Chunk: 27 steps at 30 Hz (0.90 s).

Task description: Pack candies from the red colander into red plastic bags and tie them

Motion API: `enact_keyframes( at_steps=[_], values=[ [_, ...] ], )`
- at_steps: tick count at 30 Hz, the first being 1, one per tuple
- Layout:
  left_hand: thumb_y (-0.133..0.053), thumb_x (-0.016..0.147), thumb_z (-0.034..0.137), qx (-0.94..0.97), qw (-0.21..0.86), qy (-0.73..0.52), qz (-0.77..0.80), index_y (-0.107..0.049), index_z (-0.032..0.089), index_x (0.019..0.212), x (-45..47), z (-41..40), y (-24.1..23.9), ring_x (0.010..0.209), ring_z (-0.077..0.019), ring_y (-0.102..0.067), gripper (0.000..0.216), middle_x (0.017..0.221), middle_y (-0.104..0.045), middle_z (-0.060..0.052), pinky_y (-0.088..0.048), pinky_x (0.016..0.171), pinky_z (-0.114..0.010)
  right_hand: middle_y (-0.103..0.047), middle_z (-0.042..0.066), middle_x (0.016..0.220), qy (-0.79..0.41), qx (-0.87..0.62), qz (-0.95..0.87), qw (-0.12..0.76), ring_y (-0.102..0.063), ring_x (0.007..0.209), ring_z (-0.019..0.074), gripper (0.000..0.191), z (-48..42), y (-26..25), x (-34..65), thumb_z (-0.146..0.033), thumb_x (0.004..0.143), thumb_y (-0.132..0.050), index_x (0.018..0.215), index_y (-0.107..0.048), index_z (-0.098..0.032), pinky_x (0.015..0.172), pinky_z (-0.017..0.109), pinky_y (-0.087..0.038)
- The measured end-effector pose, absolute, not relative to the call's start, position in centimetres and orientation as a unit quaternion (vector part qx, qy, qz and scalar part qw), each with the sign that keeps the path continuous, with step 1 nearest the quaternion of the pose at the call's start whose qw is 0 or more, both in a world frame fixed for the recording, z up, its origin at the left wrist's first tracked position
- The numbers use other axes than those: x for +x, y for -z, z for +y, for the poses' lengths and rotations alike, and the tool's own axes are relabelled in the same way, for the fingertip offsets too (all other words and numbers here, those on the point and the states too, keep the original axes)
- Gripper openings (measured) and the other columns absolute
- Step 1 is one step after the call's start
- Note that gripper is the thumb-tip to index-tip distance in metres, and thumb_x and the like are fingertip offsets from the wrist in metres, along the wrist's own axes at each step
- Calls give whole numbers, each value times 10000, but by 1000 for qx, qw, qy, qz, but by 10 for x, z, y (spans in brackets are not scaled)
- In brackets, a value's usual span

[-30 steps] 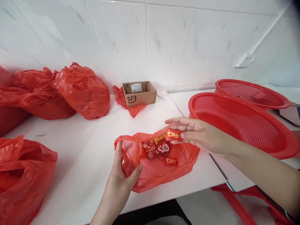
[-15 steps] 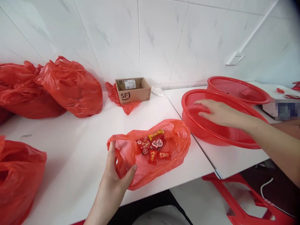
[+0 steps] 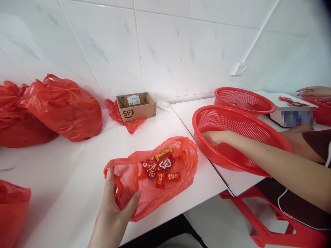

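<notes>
My left hand point(image 3: 116, 203) holds the left rim of a red plastic bag point(image 3: 186, 165), fingers hooked inside the edge and thumb apart. The bag lies with its mouth spread wide on the white table. Inside are several wrapped candies: a yellow one point(image 3: 163, 154), a dark red packet point(image 3: 166, 163), a patterned red packet point(image 3: 150, 167), and two small red ones, left point(image 3: 160, 179) and right point(image 3: 173, 176). My right hand point(image 3: 213, 137) reaches down into the near red mesh basket point(image 3: 240, 119); its fingers are hidden, so what they touch cannot be seen.
Full red bags point(image 3: 64, 106) stand at the left, another point(image 3: 12, 210) nearer. A cardboard box point(image 3: 141, 112) rests against the tiled wall. Behind the near basket is a second basket point(image 3: 245, 93). At right, a co-worker's hand point(image 3: 315, 91) shows beyond a scale point(image 3: 281, 119). A red stool point(image 3: 248, 217) stands below.
My right hand has lowered from above the near basket into it. My left hand keeps hold of the bag. The whole view has shifted, and a co-worker's hand now shows at far right.
</notes>
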<state>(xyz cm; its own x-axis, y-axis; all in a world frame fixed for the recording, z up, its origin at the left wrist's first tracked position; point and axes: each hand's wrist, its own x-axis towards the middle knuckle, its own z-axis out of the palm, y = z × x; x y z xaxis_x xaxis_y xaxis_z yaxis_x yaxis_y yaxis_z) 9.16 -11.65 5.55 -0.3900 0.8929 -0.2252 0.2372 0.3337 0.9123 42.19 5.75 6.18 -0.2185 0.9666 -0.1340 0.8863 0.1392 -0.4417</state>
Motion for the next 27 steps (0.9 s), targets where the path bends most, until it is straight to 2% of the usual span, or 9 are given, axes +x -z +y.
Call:
enact_keyframes(
  at_steps=[3, 5, 8, 10, 13, 17, 20, 23, 27],
  values=[
    [-669, 784, 409, 399, 376, -423, 721, -116, 408, 1529, 90, -117, -54, 1370, -288, -433, 928, 1534, -385, -33, -404, 1095, -506, -454, -87, 404, -289, -613, -734, 29, -404, 367, 64, 225, 64, -67, 418, -67, 593, -686, 494, -517, -178, 449, 228, -360],
    [-666, 776, 441, 403, 370, -418, 725, -127, 411, 1526, 88, -118, -52, 1411, -294, -365, 924, 1558, -341, -20, -345, 1123, -545, -529, -66, 482, -325, -604, -727, 29, -459, 423, 66, 127, 64, -78, 420, -101, 653, -652, 574, -576, -166, 490, 217, -390],
    [-666, 768, 457, 397, 380, -418, 723, -126, 421, 1523, 86, -117, -51, 1407, -292, -370, 929, 1564, -333, -4, -335, 1126, -558, -673, 15, 755, -370, -584, -720, 59, -611, 618, 100, 94, 61, -107, 425, -196, 772, -570, 801, -647, -151, 627, 226, -476],
    [-676, 763, 444, 395, 391, -427, 713, -129, 415, 1526, 86, -115, -51, 1390, -293, -397, 939, 1555, -353, -7, -356, 1119, -543, -687, 63, 921, -411, -571, -703, 106, -667, 789, 140, 151, 59, -128, 428, -250, 818, -557, 893, -642, -151, 739, 256, -509],
    [-692, 759, 446, 398, 394, -433, 707, -145, 399, 1529, 85, -113, -50, 1372, -302, -422, 945, 1539, -382, -28, -382, 1105, -529, -672, 84, 990, -484, -543, -665, 167, -678, 949, 205, 207, 52, -152, 429, -321, 813, -642, 934, -646, -153, 840, 312, -528],
    [-693, 779, 426, 403, 420, -431, 689, -120, 432, 1522, 83, -112, -47, 1303, -292, -503, 938, 1490, -445, -36, -410, 1081, -532, -690, 69, 983, -518, -500, -679, 148, -693, 929, 216, 325, 36, -160, 406, -388, 770, -723, 1008, -686, -170, 845, 345, -556],
    [-701, 784, 389, 398, 424, -447, 680, -111, 405, 1530, 84, -115, -49, 1330, -268, -477, 951, 1515, -410, -45, -465, 1052, -421, -705, 66, 1042, -534, -458, -702, 110, -705, 869, 192, 364, 19, -155, 374, -377, 808, -687, 1122, -679, -194, 792, 319, -571],
    [-712, 780, 387, 400, 401, -456, 687, -112, 385, 1537, 85, -119, -51, 1380, -252, -418, 965, 1560, -341, -42, -477, 1036, -341, -668, 67, 1217, -497, -452, -735, 87, -703, 794, 152, 407, 2, -149, 342, -295, 898, -557, 1301, -586, -253, 711, 292, -572],
    [-693, 790, 413, 410, 415, -457, 671, -139, 374, 1535, 79, -125, -49, 1256, -232, -545, 929, 1509, -428, -51, -506, 985, -329, -650, 44, 1268, -278, -451, -842, 100, -686, 861, 154, 426, -16, -140, 316, -172, 935, -434, 1321, -571, -290, 742, 296, -545]
  ],
)
